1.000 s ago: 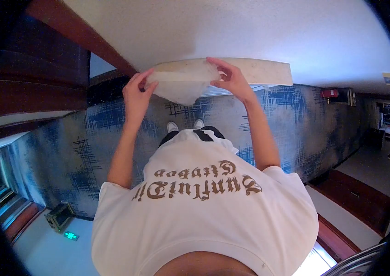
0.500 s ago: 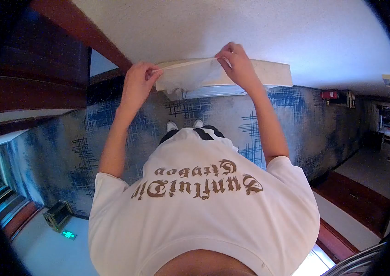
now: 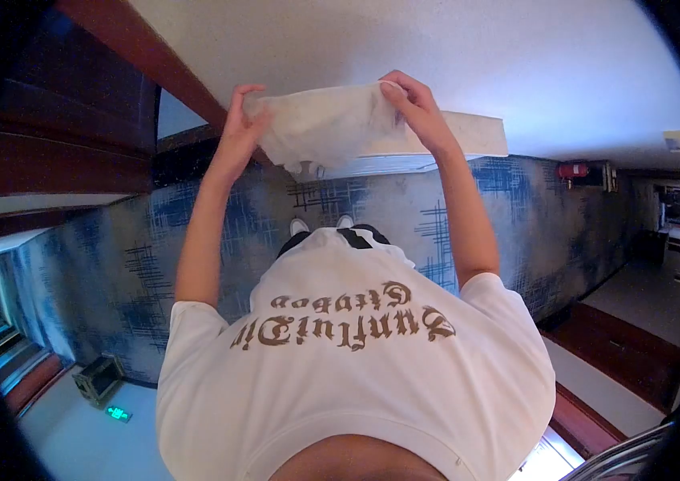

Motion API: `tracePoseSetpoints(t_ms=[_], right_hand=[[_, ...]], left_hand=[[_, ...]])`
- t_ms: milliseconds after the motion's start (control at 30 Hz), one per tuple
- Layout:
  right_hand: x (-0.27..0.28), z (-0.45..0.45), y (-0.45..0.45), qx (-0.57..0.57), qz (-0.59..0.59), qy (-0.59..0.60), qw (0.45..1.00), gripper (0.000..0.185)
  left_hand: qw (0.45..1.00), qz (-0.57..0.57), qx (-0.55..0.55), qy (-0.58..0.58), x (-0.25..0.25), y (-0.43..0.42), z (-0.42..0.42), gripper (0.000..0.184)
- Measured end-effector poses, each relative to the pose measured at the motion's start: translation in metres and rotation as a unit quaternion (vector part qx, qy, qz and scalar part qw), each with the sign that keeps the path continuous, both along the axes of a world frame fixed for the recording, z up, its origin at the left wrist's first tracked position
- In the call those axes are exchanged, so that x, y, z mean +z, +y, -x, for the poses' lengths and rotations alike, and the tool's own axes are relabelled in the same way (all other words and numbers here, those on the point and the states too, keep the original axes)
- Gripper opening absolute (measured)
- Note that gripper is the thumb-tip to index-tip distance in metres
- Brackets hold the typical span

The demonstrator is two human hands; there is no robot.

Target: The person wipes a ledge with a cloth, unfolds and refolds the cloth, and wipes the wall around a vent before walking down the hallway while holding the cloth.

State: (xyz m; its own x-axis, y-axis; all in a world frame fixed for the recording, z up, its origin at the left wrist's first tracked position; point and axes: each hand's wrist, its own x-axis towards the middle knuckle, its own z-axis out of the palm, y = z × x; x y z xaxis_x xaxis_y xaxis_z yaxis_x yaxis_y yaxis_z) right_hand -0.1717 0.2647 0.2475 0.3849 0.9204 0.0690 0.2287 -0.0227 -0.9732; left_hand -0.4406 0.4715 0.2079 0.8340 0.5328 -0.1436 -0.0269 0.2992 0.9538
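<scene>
A thin, see-through whitish bag or sheet (image 3: 320, 124) is stretched between my two hands. My left hand (image 3: 241, 132) holds its left end, with the thumb and fingers around the edge. At its upper right corner, my right hand (image 3: 420, 112) pinches it between thumb and fingers. Behind and below the sheet is a long pale cabinet or ledge (image 3: 468, 135) against the wall, partly hidden by the sheet.
Blue and grey patterned carpet (image 3: 388, 196) runs below, with my shoes (image 3: 345, 222) on it. A red object (image 3: 572, 171) stands by the wall at right. A dark red door (image 3: 75, 104) is at upper left, and a green lit sign (image 3: 119, 414) at lower left.
The sheet was pulled into a narrow taut edge half a second ago and now spreads wider, facing the camera. My left hand has risen and its fingers have spread; my right hand has turned slightly.
</scene>
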Motion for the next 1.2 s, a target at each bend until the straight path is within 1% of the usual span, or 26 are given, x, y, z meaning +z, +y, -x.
tracePoseSetpoints(t_ms=[33,67,100,133,200,233,300,333,400,433,500,533,600,633,700,733,833,900,933,967,1000,1033,1067,1133,1167,1200], right_hand=[[0.0,0.001,0.001,0.0,0.0,0.0,1.0,0.017],[-0.001,0.001,0.003,-0.008,0.008,0.001,1.0,0.019],[-0.002,0.001,0.005,-0.016,0.015,0.003,1.0,0.02],[-0.006,-0.001,0.006,-0.016,0.015,0.003,1.0,0.02],[-0.01,-0.004,0.008,-0.046,0.032,-0.157,0.986,0.022],[-0.01,-0.003,0.008,-0.045,0.032,-0.157,0.986,0.022],[-0.01,0.002,0.009,-0.096,0.084,-0.218,0.967,0.022],[-0.013,0.002,0.01,-0.096,0.085,-0.218,0.968,0.022],[-0.018,0.003,0.012,-0.137,0.123,-0.292,0.939,0.022],[-0.02,0.007,0.015,-0.136,0.123,-0.292,0.939,0.022],[-0.022,0.021,0.021,-0.176,0.123,-0.301,0.929,0.023],[-0.021,0.026,0.023,-0.177,0.123,-0.301,0.929,0.023],[-0.017,0.035,0.027,-0.212,0.032,-0.377,0.901,0.022],[-0.015,0.04,0.029,-0.213,0.032,-0.378,0.901,0.022],[-0.012,0.052,0.033,-0.205,0.073,-0.291,0.931,0.02],[-0.012,0.06,0.035,-0.206,0.073,-0.291,0.931,0.02],[-0.015,0.081,0.044,-0.191,0.033,-0.227,0.954,0.021],[-0.029,0.085,0.051,-0.196,0.017,-0.209,0.958,0.023],[-0.033,0.086,0.053,-0.2,0.001,-0.189,0.961,0.025],[-0.037,0.086,0.053,-0.199,0.001,-0.189,0.962,0.025],[-0.033,0.089,0.052,-0.186,-0.005,-0.221,0.957,0.025],[-0.031,0.091,0.051,-0.172,-0.01,-0.253,0.952,0.026],[-0.032,0.091,0.051,-0.172,-0.01,-0.253,0.952,0.026],[-0.032,0.092,0.05,-0.144,0.014,-0.226,0.963,0.028],[-0.032,0.093,0.05,-0.143,0.014,-0.226,0.963,0.028],[-0.031,0.093,0.051,-0.124,0.041,-0.16,0.978,0.031]], left_hand=[[1.0,0.0,0.0,0.0,0.0,-0.003,-0.003,0.031],[0.989,-0.146,0.032,-0.002,-0.001,-0.006,-0.007,0.042],[0.955,-0.288,0.063,-0.002,-0.002,-0.007,-0.009,0.055],[0.955,-0.288,0.064,-0.002,-0.007,-0.006,-0.008,0.055],[0.942,-0.332,0.05,0.02,-0.012,-0.006,-0.008,0.061],[0.942,-0.332,0.05,0.02,-0.011,-0.007,-0.007,0.061],[0.973,-0.221,0.041,0.045,-0.008,-0.014,-0.008,0.06],[0.973,-0.221,0.04,0.045,-0.008,-0.016,-0.01,0.06],[0.937,-0.325,0.109,0.063,-0.01,-0.021,-0.014,0.059],[0.937,-0.325,0.109,0.063,-0.012,-0.022,-0.016,0.059],[0.91,-0.363,0.135,0.146,-0.015,-0.03,-0.022,0.055],[0.91,-0.363,0.134,0.146,-0.014,-0.034,-0.024,0.055],[0.894,-0.393,0.154,0.149,-0.01,-0.046,-0.027,0.051],[0.894,-0.393,0.154,0.148,-0.007,-0.052,-0.03,0.051],[0.91,-0.357,0.163,0.133,0.001,-0.064,-0.035,0.047],[0.91,-0.358,0.162,0.133,0.004,-0.068,-0.037,0.047],[0.914,-0.348,0.153,0.139,0.004,-0.075,-0.044,0.047],[0.898,-0.393,0.183,0.076,-0.002,-0.078,-0.049,0.051],[0.898,-0.393,0.183,0.076,0.0,-0.081,-0.049,0.051],[0.91,-0.372,0.153,0.103,0.004,-0.084,-0.049,0.053],[0.92,-0.35,0.122,0.129,0.009,-0.087,-0.048,0.055],[0.92,-0.349,0.122,0.13,0.012,-0.089,-0.047,0.055],[0.926,-0.332,0.114,0.141,0.014,-0.09,-0.047,0.058],[0.931,-0.314,0.106,0.151,0.014,-0.093,-0.047,0.061],[0.923,-0.338,0.1,0.154,0.014,-0.093,-0.047,0.066],[0.914,-0.361,0.096,0.157,0.013,-0.094,-0.047,0.072]])
